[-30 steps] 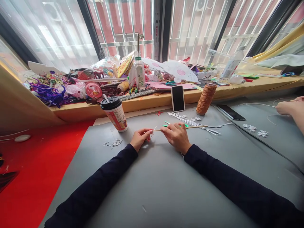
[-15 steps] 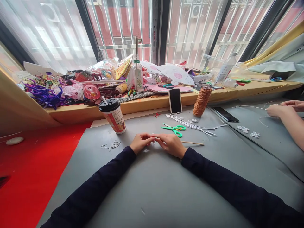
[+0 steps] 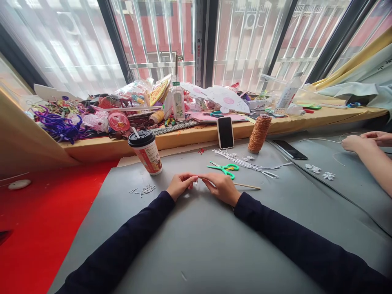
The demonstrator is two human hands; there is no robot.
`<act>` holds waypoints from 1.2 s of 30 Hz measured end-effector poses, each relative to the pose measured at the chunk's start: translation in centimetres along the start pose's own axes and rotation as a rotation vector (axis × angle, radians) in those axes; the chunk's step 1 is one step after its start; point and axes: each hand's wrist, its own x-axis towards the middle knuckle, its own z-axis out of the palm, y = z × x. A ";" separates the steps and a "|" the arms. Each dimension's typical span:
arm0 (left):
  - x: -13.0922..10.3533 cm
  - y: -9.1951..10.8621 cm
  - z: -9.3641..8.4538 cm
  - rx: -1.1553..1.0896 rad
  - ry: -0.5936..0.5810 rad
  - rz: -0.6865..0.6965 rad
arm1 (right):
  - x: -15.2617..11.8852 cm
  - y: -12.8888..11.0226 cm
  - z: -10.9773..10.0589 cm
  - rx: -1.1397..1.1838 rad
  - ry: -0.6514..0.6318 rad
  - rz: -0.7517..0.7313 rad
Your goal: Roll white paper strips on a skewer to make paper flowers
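Observation:
My left hand [image 3: 180, 186] and my right hand [image 3: 223, 188] meet over the grey mat [image 3: 196, 245], fingertips touching. Between them is a small white piece of cord [image 3: 196, 183], mostly hidden by the fingers. Both hands are closed in a pinch around it. Just beyond my right hand lie green-handled scissors [image 3: 228, 168] with their blades apart. A thin wooden stick [image 3: 248, 186] pokes out from behind that hand. To the left of my left hand, several short white cord clippings [image 3: 146, 189] lie in a loose heap.
A lidded paper cup [image 3: 148, 157] stands back left. Long white cords [image 3: 251, 164], a propped phone [image 3: 225, 132] and a brown twine spool [image 3: 259, 134] are behind. At right are a flat phone [image 3: 290, 149], white knotted flowers [image 3: 328, 175] and another person's hands [image 3: 357, 143]. Craft clutter fills the sill.
The view has shifted very slightly. My fingers have moved a little around the small white cord, and both hands stay together in the same place.

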 end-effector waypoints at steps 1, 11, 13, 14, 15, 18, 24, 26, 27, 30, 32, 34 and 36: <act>0.0 -0.1 0.0 0.004 0.006 -0.001 | 0.0 0.1 0.1 0.003 -0.004 0.000; 0.0 -0.6 0.3 0.079 0.065 0.016 | -0.2 0.2 0.1 -0.070 -0.051 -0.019; -0.1 -0.5 0.3 0.086 0.071 0.014 | -0.2 0.2 0.1 -0.067 -0.058 -0.018; -0.1 -0.5 0.3 0.087 0.073 0.013 | -0.2 0.3 0.1 -0.061 -0.061 -0.018; -0.1 -0.5 0.3 0.087 0.075 0.014 | -0.2 0.3 0.1 -0.053 -0.064 -0.018; 0.0 -0.5 0.3 0.086 0.077 0.021 | -0.2 0.3 0.1 -0.029 -0.071 -0.016; 0.0 -0.6 0.4 0.046 0.076 0.008 | -0.2 0.2 0.0 -0.079 -0.065 0.018; 0.0 -0.7 0.4 0.024 0.085 -0.007 | -0.2 0.2 0.0 -0.102 -0.056 0.022; 0.0 -0.7 0.4 0.018 0.089 -0.014 | -0.3 0.2 0.1 -0.111 -0.053 0.021; 0.1 -0.7 0.3 0.010 0.091 -0.023 | -0.3 0.1 0.1 -0.131 -0.049 0.009; 0.1 -0.7 0.3 0.008 0.084 -0.031 | -0.3 0.1 0.1 -0.143 -0.045 0.004; 0.1 -0.7 0.2 0.011 0.070 -0.043 | -0.3 0.1 0.1 -0.148 -0.046 0.005; 0.2 -0.7 0.2 0.014 0.056 -0.051 | -0.3 0.1 0.1 -0.139 -0.053 0.012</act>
